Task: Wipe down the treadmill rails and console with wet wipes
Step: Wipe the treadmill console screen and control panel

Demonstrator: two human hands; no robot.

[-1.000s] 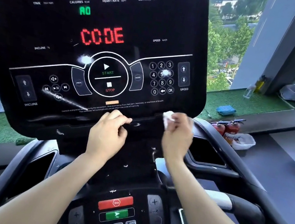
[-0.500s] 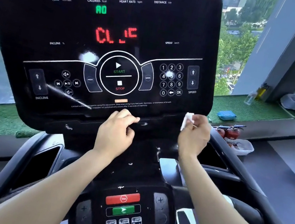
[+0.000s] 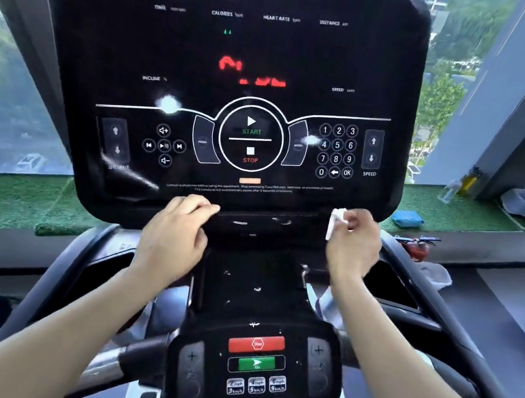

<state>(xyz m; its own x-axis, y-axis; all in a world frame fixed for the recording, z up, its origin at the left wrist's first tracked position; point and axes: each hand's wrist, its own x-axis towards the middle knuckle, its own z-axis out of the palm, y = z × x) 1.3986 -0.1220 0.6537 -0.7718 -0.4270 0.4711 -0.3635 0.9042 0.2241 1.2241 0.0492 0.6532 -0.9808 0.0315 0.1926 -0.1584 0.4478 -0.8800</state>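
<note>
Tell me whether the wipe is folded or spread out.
Folded: the wipe shows as a narrow white wad pinched in the right hand.

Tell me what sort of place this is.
Probably a gym on an upper floor. A treadmill console marked Fitness fills the view, with a lower control pad bearing stop and go buttons. Big windows look down on trees and buildings. The right hand holds a wipe.

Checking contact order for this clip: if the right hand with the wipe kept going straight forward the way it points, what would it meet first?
Most likely the console's lower right edge. The right hand pinches the wet wipe right before it, so the wipe would touch first; depth is unclear.
</note>
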